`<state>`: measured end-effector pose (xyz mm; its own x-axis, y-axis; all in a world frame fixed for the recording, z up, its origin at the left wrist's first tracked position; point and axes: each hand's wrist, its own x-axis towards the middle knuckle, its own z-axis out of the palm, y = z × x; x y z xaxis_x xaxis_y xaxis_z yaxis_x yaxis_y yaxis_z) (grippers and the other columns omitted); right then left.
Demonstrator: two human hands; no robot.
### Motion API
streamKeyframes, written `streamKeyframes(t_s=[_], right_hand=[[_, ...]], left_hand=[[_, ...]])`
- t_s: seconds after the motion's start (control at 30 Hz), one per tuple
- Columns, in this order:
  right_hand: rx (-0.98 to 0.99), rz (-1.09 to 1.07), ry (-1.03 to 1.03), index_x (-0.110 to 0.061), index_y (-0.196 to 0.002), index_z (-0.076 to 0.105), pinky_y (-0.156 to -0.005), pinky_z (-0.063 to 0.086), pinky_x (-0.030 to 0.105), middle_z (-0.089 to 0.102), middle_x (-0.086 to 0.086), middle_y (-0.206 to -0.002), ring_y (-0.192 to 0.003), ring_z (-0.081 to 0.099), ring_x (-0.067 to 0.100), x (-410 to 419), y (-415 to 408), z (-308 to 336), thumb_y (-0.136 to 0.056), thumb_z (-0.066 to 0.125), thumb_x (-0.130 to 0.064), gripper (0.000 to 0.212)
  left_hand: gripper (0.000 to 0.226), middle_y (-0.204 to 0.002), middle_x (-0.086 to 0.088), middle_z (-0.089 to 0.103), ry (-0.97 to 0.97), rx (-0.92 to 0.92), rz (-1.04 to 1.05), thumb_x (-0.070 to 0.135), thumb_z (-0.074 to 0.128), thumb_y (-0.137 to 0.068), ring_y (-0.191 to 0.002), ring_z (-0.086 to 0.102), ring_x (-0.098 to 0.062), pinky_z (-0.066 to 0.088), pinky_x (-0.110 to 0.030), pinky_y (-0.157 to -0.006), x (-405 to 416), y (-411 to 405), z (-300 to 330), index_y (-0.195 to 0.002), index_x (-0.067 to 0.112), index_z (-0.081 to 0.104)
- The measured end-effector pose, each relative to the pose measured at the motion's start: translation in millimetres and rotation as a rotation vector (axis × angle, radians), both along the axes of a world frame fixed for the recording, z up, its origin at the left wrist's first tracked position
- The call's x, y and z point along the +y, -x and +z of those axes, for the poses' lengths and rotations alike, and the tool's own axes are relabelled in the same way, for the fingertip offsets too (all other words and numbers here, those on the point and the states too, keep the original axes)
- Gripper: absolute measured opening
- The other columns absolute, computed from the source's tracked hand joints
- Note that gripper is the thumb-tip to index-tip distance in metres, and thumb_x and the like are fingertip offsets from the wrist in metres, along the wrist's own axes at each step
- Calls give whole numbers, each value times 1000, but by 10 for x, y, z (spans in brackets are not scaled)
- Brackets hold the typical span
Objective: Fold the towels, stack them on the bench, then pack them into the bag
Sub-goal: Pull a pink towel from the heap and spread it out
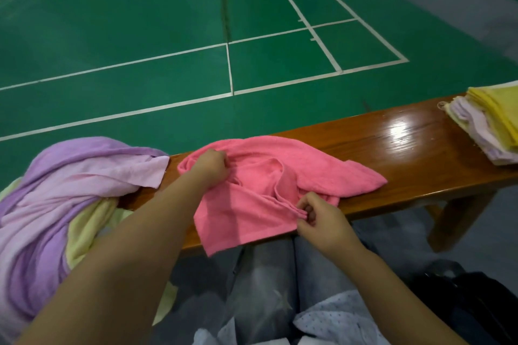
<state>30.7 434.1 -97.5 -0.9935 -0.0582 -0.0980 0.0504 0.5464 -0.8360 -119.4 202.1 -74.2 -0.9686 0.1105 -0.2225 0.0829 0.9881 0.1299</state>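
Towel handling was at the spreading stage: the pink towel (263, 190) lay crumpled on the table (406, 143). The left hand (211, 165) gripped its far edge with curled fingers; the right hand (316, 216) pinched a near corner, probably to pull the cloth flat for folding.

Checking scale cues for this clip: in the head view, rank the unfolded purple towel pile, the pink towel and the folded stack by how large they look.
1. Unfolded purple towel pile, largest, though it lies nearest the camera.
2. Pink towel, spread crumpled on the bench.
3. Folded stack, smallest, but cut off by the frame edge, so its rank is unsure.
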Motion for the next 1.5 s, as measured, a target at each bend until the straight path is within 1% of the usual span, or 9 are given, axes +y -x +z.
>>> streamKeyframes(t_s=[0.1, 0.23, 0.4, 0.6, 0.77, 0.9, 1.03, 1.27, 1.5], right_hand=[[-32, -71, 49, -21, -76, 54, -63, 55, 36, 61, -1, -64, -61, 63, 10, 50, 4, -35, -76, 62, -1, 21], [-49, -132, 90, -10, -78, 56, -48, 44, 9, 57, -3, -65, -52, 57, -5, 97, 80, 54, -80, 60, 9, 19], [31, -150, -3, -18, -82, 54, -58, 37, 16, 57, -9, -77, -72, 53, 8, 190, 322, 281, -84, 64, -7, 15], [192, -270, -26, -18, -83, 58, -70, 51, 33, 63, 3, -80, -78, 61, 22, 423, 730, 926, -79, 61, -4, 14], [242, -283, 292, -15, -77, 45, -39, 47, 16, 61, 8, -73, -43, 63, 4, 449, 1024, 1677, -88, 45, 9, 26], [343, -331, 553, -10, -85, 44, -45, 51, 14, 58, 12, -77, -45, 64, 6, 526, 1158, 2194, -91, 37, 9, 21], [370, -406, 631, -14, -79, 43, -45, 50, 13, 57, 10, -73, -41, 60, 5, 676, 1213, 2443, -93, 36, 6, 25], [206, -531, 856, -10, -69, 46, -39, 44, 14, 50, 4, -48, -31, 48, 3, 717, 1261, 2353, -85, 36, 11, 28], [163, -494, 855, -11, -71, 46, -48, 48, 14, 48, 5, -65, -52, 49, 8, 798, 1282, 2241, -84, 41, 9, 25]], left_hand=[[33, -110, -17, 67, 102, -113, -8, 30, 56, -93, -101, 59, -33, 43, -33, -81, -56, -57, 81, -104, 2, 68], [15, -103, -11, 66, 71, -77, -11, 21, 56, -91, -94, 57, -29, 36, -29, -69, -213, -143, 133, -96, 10, 64], [28, -78, -5, 61, -117, 55, 114, 8, 56, -85, -79, 57, -27, 43, -31, -68, -385, -209, 293, -65, 24, 44], [6, -89, -22, 63, -268, 311, 265, 8, 54, -92, -85, 59, -36, 43, -38, -72, -734, -119, 958, -87, 8, 50], [8, -79, -18, 56, -435, 463, 248, 9, 52, -96, -74, 54, -29, 47, -39, -71, -829, -74, 1775, -89, 10, 48], [30, -68, -10, 50, -829, 398, 75, -5, 42, -97, -54, 53, -11, 53, -19, -55, -761, -271, 2378, -81, 20, 44], [54, -66, 4, 62, -663, 264, -93, -15, 41, -92, -61, 56, -4, 50, -11, -65, -772, -447, 2620, -65, 24, 66], [35, -98, -2, 53, 6, 199, -324, 14, 51, -77, -89, 54, -19, 40, -23, -87, -770, -550, 2360, -103, 9, 74], [20, -86, 1, 63, -163, 350, -271, 37, 80, -74, -74, 56, -10, 42, -28, -76, -971, -484, 2199, -71, 29, 62]])
